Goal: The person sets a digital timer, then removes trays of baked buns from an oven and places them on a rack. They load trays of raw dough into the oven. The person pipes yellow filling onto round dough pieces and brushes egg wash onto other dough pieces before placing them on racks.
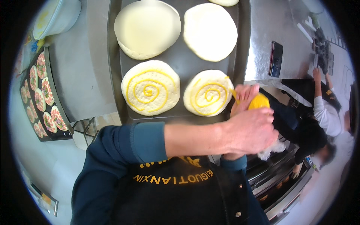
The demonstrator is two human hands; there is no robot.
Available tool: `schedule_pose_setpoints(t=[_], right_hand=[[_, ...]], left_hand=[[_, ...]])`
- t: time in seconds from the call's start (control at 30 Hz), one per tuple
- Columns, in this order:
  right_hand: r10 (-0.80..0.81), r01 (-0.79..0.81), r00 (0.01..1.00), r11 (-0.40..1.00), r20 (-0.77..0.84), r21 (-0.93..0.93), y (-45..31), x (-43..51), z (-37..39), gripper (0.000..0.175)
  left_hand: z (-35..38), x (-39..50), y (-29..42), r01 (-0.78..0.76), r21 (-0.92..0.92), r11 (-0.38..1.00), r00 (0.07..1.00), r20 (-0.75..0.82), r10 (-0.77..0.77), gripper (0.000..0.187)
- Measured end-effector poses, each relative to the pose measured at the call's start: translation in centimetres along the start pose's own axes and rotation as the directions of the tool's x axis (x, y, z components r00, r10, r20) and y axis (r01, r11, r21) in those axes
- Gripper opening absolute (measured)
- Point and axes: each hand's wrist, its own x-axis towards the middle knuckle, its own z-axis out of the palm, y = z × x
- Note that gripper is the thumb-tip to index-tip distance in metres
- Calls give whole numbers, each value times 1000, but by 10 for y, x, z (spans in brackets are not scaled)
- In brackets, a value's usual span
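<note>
My left hand (251,130) reaches across from the left and is closed round a clear piping bag (259,101) of yellow filling; its crumpled end hangs below. My right hand (244,94) holds the bag near its narrow tip, beside the right edge of a flat dough round (209,105) bearing a yellow spiral. Left of it, another dough round (152,108) also bears a yellow spiral. Two dough rounds farther up, at the left (147,28) and right (210,32), show no spiral. All lie on a dark baking tray (180,62); another round is partly cut off at the top.
A steel worktop (261,28) holds a phone (276,59) right of the tray. At the left are a tray of topped dough rounds (46,92) and a plastic tub (60,21). Two co-workers, one in white sleeves (326,115) and one in black (312,135), are at the right, near oven equipment.
</note>
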Motion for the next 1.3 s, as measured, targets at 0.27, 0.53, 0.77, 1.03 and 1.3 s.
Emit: schedule_pose_setpoints(t=[0.27,0.53,0.77,1.03,1.3], right_hand=[[-39,66,995,944,-90,323,-40,5,19,51],[112,-310,840,903,531,299,-20,13,75,61],[88,-154,949,968,303,200,-12,21,33,61],[72,-91,988,986,138,141,-19,-8,-7,45],[-135,-15,933,912,332,411,-51,91,105,61]], left_hand=[[-2,24,27,-95,-64,993,992,82,100,18],[-30,13,1,87,199,976,996,10,-91,18],[-15,13,0,10,56,998,999,35,-12,16],[-1,11,9,46,-235,971,975,222,7,15],[-46,49,-15,-146,212,966,970,-160,182,11]])
